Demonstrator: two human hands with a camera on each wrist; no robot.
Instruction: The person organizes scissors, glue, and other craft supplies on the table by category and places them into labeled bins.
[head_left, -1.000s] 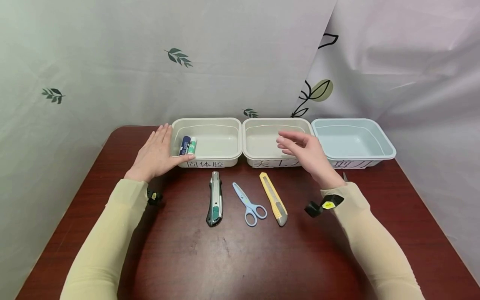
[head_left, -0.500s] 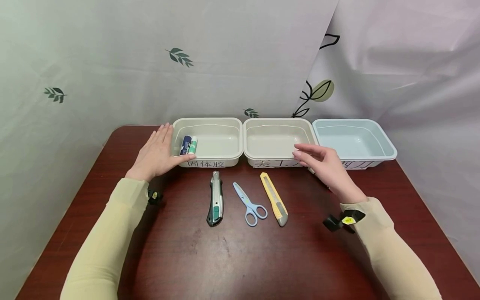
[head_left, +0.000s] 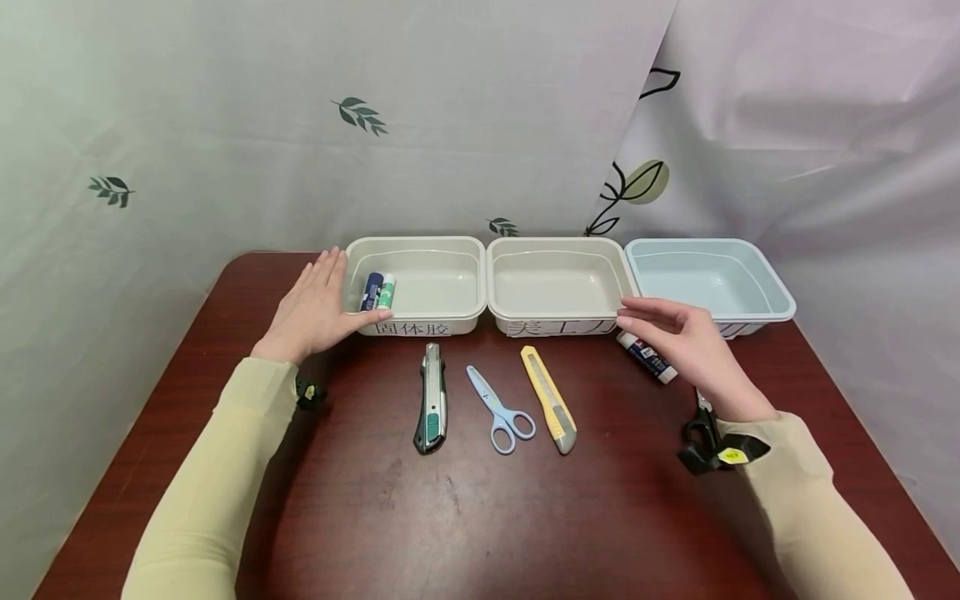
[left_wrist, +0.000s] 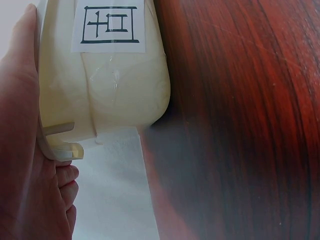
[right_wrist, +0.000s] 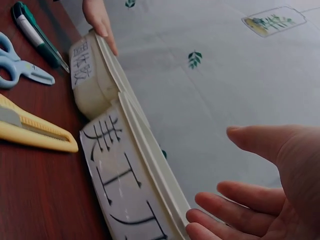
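My left hand lies with straight fingers along the left side and front corner of the left cream bin, touching its rim. Inside that bin are a blue glue stick and a green-and-white glue stick. Near the front right corner of the middle cream bin is my right hand, its fingers loosely bent and holding nothing. Below its fingertips a dark glue stick with a white end lies on the table. Black-handled scissors are partly hidden under the right wrist.
In front of the bins lie a green-and-silver utility knife, light blue scissors and a yellow utility knife. A light blue bin stands at the right end of the row. Fabric hangs behind the table.
My right hand has moved right and toward me from over the middle bin, uncovering the dark glue stick and the black-handled scissors. My left hand has stayed in place.
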